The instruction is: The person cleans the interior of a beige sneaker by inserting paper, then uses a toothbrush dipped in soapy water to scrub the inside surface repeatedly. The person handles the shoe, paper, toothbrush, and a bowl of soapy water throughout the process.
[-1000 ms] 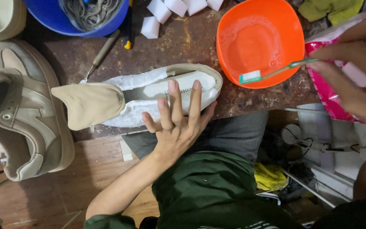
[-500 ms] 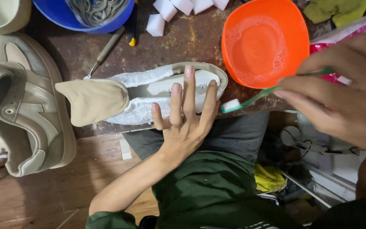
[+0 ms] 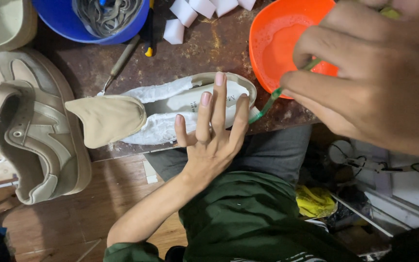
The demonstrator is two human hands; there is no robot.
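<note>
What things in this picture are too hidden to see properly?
Head view:
- Toothbrush: its bristles sit behind the left hand; its handle end is buried in the right hand.
- Orange bowl: right hand covers its right side.
- Insole: left hand covers its middle.
- Blue basin: cut by the top edge.

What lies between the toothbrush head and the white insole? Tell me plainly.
The left hand does, in part: its spread fingers press flat on the insole. The toothbrush, held by the right hand, has its head beside those fingers at the heel end.
</note>
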